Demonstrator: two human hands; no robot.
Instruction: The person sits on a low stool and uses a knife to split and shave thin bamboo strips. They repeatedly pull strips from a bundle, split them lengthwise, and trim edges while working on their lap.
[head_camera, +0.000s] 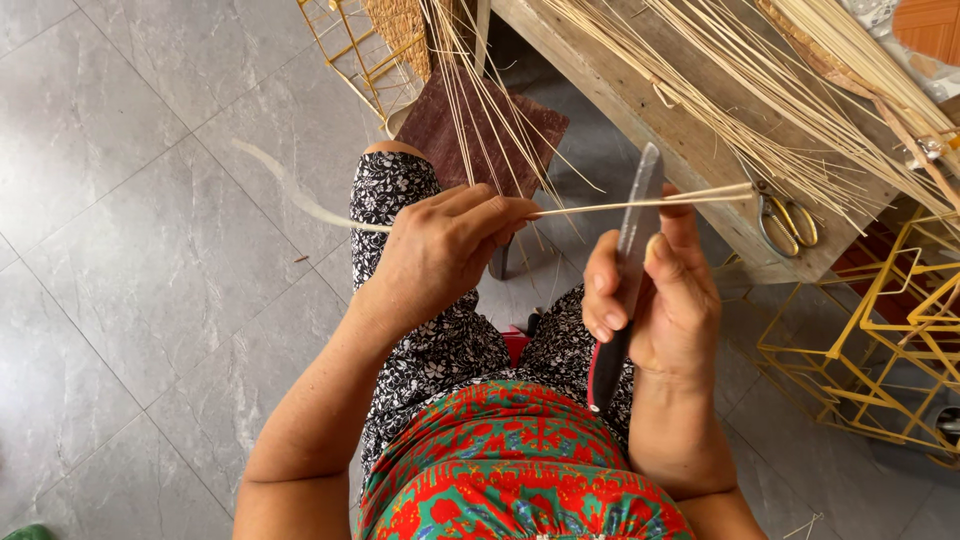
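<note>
head view: the left hand (440, 245) is pinched shut on a thin bamboo strip (640, 203), thumb and fingers closed around it near its middle, just left of the knife. the right hand (668, 290) is wrapped around a long knife (630, 250), blade pointing up and away, dark handle low toward the lap; the strip crosses the blade near its tip and touches the right forefinger. the strip looks very light, springy and easy to snap or split, with edges likely sharp, so i judge the firmest hold is close beside the blade, where the left hand sits. its far-left tail (290, 190) curls soft and thin past the knee.

beyond the knife, a wooden worktop (640, 90) carries a sheaf of loose strips (760, 90) hanging over its edge, with scissors (785, 220) right of the knife tip. yellow wire frames (880, 340) stand right of the knife, crowding that side. grey floor tiles (150, 250) lie to its left.
</note>
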